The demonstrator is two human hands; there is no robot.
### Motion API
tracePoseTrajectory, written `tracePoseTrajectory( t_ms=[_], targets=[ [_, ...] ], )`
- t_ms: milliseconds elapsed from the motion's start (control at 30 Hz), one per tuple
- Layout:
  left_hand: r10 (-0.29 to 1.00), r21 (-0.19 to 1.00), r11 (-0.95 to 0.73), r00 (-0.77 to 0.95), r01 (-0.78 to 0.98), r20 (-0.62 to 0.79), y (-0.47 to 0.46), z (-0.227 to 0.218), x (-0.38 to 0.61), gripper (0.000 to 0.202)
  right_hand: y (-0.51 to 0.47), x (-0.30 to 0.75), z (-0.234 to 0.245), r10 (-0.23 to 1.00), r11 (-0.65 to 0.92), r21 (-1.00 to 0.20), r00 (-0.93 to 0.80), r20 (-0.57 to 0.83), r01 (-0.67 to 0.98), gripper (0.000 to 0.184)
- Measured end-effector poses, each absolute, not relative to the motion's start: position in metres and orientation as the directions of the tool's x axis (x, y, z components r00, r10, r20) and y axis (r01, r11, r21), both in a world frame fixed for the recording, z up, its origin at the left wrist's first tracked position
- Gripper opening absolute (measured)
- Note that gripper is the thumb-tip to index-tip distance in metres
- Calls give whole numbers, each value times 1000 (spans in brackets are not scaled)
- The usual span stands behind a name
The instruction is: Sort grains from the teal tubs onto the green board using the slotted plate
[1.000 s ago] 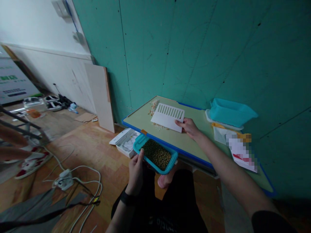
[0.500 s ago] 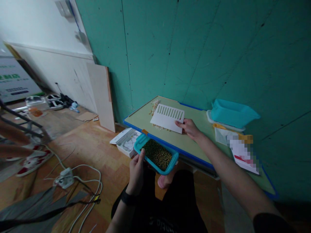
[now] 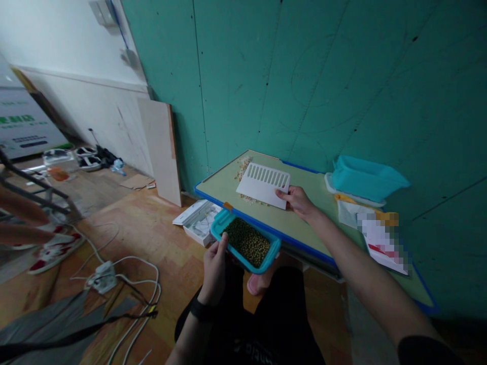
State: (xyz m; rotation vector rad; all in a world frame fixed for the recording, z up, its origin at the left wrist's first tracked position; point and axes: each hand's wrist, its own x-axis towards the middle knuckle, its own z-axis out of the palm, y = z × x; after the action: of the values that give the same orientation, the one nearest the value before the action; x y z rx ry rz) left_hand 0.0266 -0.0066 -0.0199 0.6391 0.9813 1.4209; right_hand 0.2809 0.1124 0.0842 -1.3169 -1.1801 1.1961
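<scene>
My left hand (image 3: 215, 263) grips the near-left rim of a turquoise plastic tub (image 3: 274, 251), thumb over the edge. Inside lie green and yellowish beans (image 3: 249, 243). The tub is held just below the front edge of a small table (image 3: 304, 223). In my right hand (image 3: 299, 202) is a white slotted plate (image 3: 258, 188), pinched at its right end and held over the tabletop, slots toward the wall. Pale grains (image 3: 243, 165) lie scattered beside and under the plate; part of them is hidden by it.
A turquoise bin (image 3: 367, 177) stands on a white lid at the table's back right, with a white-and-yellow cloth (image 3: 348, 210) and a printed packet (image 3: 384, 248) nearby. An open white box (image 3: 200, 223) sits on the floor. Cables (image 3: 155, 274) and another person's legs (image 3: 26, 223) are at left.
Both hands, the tub and the slotted plate keep nearly the same places. The whole view has shifted very slightly.
</scene>
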Motion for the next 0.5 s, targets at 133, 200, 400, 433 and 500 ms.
tracePoseTrajectory(
  t_ms=[133,200,400,433,500],
  targets=[
    [978,870,84,-127,-487,-165,-7,-18,27,48,111,280,84,996,-85,-994,28,-83,62,47],
    [977,861,95,-119,-500,-177,-6,-18,26,47,111,280,84,996,-83,-995,24,-82,59,47],
    [978,860,101,-111,-500,-179,-4,-24,25,45,111,280,83,995,-86,-994,48,-83,72,46],
    [978,861,99,-113,-499,-178,-4,-24,25,46,111,280,82,995,-91,-993,41,-88,75,46],
    [977,862,98,-118,-497,-179,-5,-23,25,46,111,280,82,994,-104,-992,21,-103,74,45]
  ],
)
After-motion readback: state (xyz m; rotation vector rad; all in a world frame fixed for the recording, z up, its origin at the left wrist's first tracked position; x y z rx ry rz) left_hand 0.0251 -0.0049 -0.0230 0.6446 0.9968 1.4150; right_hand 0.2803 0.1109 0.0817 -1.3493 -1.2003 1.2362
